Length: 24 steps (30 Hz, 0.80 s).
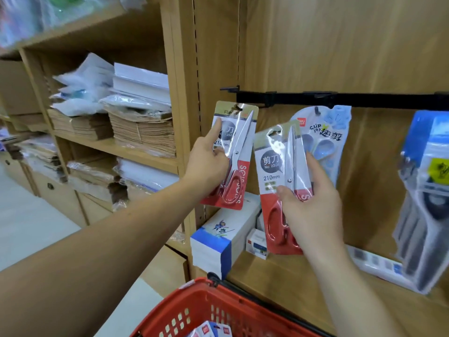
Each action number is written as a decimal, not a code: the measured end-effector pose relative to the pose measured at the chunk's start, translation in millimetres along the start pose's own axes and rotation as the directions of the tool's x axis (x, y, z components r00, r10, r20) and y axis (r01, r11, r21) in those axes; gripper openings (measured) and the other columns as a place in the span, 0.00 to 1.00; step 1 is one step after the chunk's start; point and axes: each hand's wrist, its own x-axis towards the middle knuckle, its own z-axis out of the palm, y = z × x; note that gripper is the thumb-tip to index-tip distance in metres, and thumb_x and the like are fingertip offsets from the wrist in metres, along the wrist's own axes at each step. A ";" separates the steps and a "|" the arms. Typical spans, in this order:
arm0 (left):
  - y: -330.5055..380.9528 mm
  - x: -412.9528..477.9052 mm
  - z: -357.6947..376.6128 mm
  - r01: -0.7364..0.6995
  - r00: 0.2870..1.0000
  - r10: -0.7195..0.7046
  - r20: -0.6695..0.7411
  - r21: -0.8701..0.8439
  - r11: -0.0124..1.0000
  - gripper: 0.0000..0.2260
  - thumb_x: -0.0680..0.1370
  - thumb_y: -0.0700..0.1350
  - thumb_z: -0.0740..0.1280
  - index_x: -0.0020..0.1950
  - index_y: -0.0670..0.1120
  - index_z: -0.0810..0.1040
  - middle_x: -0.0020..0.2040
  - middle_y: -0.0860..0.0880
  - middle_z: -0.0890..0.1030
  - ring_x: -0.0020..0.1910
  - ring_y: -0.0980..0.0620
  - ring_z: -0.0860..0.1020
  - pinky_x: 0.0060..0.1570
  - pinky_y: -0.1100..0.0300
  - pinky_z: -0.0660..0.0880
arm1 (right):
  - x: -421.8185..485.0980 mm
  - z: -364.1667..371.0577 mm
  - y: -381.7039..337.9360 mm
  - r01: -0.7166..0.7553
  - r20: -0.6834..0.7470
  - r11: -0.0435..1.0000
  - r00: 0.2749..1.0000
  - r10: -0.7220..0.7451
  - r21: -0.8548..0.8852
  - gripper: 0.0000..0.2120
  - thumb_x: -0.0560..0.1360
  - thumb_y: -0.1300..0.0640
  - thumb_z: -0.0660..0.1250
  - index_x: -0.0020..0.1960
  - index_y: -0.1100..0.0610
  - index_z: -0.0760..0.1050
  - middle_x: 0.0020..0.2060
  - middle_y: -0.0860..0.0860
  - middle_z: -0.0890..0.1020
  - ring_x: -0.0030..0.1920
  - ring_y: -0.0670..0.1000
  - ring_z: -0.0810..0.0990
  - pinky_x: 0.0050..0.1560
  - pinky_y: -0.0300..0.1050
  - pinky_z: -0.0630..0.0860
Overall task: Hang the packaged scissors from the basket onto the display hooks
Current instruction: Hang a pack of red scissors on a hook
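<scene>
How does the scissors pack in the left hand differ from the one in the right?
The left pack is higher, its top just under the black rail; the right pack is lower, overlapping the blue Clip joy pack. The left hand points an index finger up its pack's face; the right hand grips its pack low. Both hold identical red-handled 210mm scissors.

Bright, even light; glare on plastic packaging; blurred, wide-angle-warped edges.
</scene>
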 end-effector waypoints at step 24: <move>31.8 -85.9 28.8 0.106 0.974 -0.040 0.224 -0.289 0.951 0.06 0.83 0.50 0.70 0.59 0.51 0.79 0.47 0.50 0.87 0.44 0.53 0.87 0.36 0.64 0.81 | -6.2 1.4 -4.7 -0.030 0.125 0.968 0.992 -0.002 0.248 0.38 0.76 0.64 0.77 0.77 0.37 0.69 0.66 0.40 0.82 0.61 0.40 0.83 0.61 0.50 0.83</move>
